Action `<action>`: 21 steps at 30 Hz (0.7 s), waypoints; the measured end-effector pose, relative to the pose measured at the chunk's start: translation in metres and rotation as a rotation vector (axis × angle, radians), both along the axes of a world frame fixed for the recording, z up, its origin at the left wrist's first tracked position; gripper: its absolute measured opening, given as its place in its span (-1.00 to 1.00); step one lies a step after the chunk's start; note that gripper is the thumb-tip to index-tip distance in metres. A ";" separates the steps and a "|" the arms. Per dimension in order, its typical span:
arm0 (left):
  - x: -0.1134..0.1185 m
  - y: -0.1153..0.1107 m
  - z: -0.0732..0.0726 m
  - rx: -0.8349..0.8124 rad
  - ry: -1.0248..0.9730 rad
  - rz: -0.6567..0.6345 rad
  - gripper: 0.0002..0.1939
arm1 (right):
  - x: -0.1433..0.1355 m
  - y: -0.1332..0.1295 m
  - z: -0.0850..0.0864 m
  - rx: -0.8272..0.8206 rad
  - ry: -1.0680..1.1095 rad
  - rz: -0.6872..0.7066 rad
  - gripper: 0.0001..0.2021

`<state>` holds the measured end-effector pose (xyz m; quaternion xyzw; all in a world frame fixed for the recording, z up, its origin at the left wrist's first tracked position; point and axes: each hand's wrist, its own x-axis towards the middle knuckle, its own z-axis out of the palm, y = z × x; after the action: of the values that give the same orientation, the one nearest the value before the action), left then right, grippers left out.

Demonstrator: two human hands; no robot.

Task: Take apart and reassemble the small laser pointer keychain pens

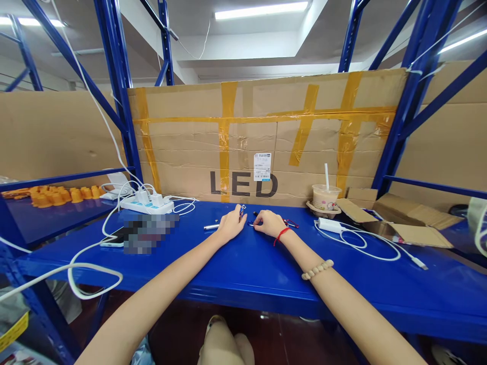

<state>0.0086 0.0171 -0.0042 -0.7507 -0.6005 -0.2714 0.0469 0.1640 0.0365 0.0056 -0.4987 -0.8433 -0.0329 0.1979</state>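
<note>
Both hands rest over the middle of the blue shelf top (pixel 243 268). My left hand (pixel 231 223) has its fingers closed on a small metallic item (pixel 243 208), too small to name. Beside it on the left lies a short silver-white stick (pixel 211 227). My right hand (pixel 268 223), with a red string and a beaded bracelet on the wrist and forearm, has its fingertips pressed together at a small dark object (pixel 250 223). A small red and dark item (pixel 291 223) lies just behind that wrist.
A power strip (pixel 146 204) with white cables and a phone (pixel 119 236) are at the left. A drink cup (pixel 325 196), a coiled white cable (pixel 357 241) and an open cardboard box (pixel 411 218) stand at the right. Taped cardboard (pixel 182 152) closes the back.
</note>
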 end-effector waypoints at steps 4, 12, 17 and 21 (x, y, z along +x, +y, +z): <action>0.001 -0.001 0.000 -0.012 0.011 -0.019 -0.84 | -0.003 -0.002 0.000 0.042 0.058 0.053 -0.88; -0.001 -0.003 0.002 -0.023 -0.041 -0.109 -0.88 | -0.004 -0.002 0.002 0.125 0.146 0.196 -0.89; -0.001 -0.003 0.002 0.008 -0.071 -0.089 -0.86 | -0.005 0.002 -0.002 0.132 0.261 0.232 -0.74; 0.001 -0.004 0.001 0.009 -0.098 -0.070 -0.85 | -0.006 0.000 -0.003 0.112 0.196 0.259 -0.75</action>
<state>0.0094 0.0134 -0.0031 -0.7568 -0.5742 -0.3122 0.0114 0.1577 0.0369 0.0024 -0.3750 -0.8739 -0.0051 0.3094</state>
